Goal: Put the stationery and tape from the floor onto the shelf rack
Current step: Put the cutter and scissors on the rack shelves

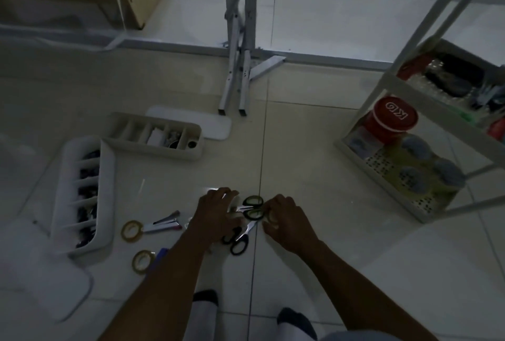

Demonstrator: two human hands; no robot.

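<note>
Floor scene, dim light. Your left hand (218,215) is lying low over the floor (314,176) with its fingers loosely spread. It is covering whatever is under the palm, so what it is touching cannot be told. Your right hand (287,221) is curling its fingers round a yellowish tape ring (271,217) and pinching it. Between the two hands, green scissors (252,206) are lying on the tiles. Black scissors (238,243) are lying just beside the left wrist, their blades pointing toward the right hand. Left of the left hand, a stapler (166,224) is resting beside a tape roll (132,229). A second roll (142,258) is sitting nearer you, next to a blue object (161,253) half hidden by your forearm. Farther left a white tray (108,176) is standing, and ahead of the left hand a beige tray (164,153); both are divided into compartments. The rack (382,186) is standing well to the right of the right hand, carrying a red tub (393,119).
</note>
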